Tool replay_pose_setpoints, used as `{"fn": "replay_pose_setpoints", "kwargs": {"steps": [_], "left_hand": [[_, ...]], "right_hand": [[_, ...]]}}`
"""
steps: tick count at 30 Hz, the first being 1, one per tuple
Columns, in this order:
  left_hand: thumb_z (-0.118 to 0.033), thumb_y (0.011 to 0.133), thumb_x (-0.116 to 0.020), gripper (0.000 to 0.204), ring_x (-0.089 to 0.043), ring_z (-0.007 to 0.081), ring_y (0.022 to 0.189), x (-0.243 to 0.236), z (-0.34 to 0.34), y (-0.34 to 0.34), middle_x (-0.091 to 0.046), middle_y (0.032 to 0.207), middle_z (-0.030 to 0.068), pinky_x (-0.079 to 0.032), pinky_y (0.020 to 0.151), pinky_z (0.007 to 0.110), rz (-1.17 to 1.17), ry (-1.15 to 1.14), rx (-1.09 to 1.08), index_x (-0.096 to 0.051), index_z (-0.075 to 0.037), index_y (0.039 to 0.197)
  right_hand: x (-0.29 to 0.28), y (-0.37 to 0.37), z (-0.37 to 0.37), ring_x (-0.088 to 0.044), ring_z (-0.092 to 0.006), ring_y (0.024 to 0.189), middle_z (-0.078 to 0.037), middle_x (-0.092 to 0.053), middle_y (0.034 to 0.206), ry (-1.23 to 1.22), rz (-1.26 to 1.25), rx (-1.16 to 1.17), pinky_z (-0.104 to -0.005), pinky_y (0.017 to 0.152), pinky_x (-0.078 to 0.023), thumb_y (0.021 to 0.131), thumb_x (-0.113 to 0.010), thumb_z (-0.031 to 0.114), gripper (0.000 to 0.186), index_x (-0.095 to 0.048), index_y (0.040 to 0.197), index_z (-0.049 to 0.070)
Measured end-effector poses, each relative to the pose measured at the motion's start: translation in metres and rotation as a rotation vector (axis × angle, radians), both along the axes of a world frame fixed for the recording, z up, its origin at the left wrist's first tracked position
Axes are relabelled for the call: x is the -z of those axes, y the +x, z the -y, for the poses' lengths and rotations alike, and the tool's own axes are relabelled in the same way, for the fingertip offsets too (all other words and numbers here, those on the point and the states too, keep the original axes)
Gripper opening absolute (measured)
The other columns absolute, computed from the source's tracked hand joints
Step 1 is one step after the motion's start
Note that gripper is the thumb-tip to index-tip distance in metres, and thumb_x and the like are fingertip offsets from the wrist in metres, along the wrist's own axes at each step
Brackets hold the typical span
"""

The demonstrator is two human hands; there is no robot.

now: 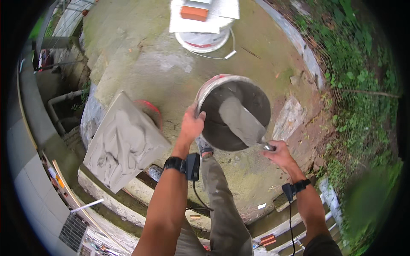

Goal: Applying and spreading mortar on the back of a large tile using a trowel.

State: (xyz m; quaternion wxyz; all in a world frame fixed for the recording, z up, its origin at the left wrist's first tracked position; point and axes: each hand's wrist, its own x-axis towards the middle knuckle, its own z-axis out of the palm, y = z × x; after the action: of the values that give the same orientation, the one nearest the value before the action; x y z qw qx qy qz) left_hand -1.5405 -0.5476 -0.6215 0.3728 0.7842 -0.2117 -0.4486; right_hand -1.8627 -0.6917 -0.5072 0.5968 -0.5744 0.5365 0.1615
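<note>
A bucket (204, 94) with grey mortar inside tilts in front of me. My left hand (192, 125) grips its rim on the left side, thumb over the edge. In my right hand (279, 152) is the handle of a trowel (250, 126), whose blade reaches into the bucket and is coated with wet mortar. To the left, a square board (96, 149) carries a thick spread of grey mortar and rests over a red-rimmed bucket (153, 112). Both my wrists wear black straps with small boxes and cables.
Beyond stands a white bucket (209, 47) topped with a white board (226, 10) and an orange brick (194, 13). Plants behind netting (363, 77) line the right. My legs (222, 200) stand at concrete steps (141, 217); small red bricks (268, 240) lie at the lower right.
</note>
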Motion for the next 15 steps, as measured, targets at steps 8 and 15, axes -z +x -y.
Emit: {"fn": "replay_pose_setpoints", "kwargs": {"steps": [8, 15], "left_hand": [[-0.024, 0.094, -0.057, 0.042, -0.062, 0.0429, 0.114, -0.096, -0.117, -0.053, -0.064, 0.121, 0.0277, -0.048, 0.100, 0.046, -0.154, 0.016, 0.068, -0.061, 0.003, 0.126], [-0.024, 0.092, -0.063, 0.037, -0.070, 0.0326, 0.096, -0.139, -0.395, -0.059, -0.072, 0.102, 0.0214, -0.055, 0.084, 0.039, -0.137, 0.422, -0.288, -0.066, -0.001, 0.121]], "right_hand": [[-0.104, 0.030, -0.033, -0.041, -0.0052, 0.068, 0.006, -0.047, 0.071, -0.250, -0.004, -0.169, -0.0261, 0.057, -0.039, 0.076, -0.074, 0.006, 0.013, -0.064, 0.083, 0.000], [-0.156, 0.179, -0.212, -0.050, -0.0194, 0.058, -0.009, -0.052, 0.069, -0.705, 0.347, -0.516, -0.0336, 0.053, -0.042, 0.076, -0.074, 0.005, 0.019, -0.064, 0.090, -0.001]]}}
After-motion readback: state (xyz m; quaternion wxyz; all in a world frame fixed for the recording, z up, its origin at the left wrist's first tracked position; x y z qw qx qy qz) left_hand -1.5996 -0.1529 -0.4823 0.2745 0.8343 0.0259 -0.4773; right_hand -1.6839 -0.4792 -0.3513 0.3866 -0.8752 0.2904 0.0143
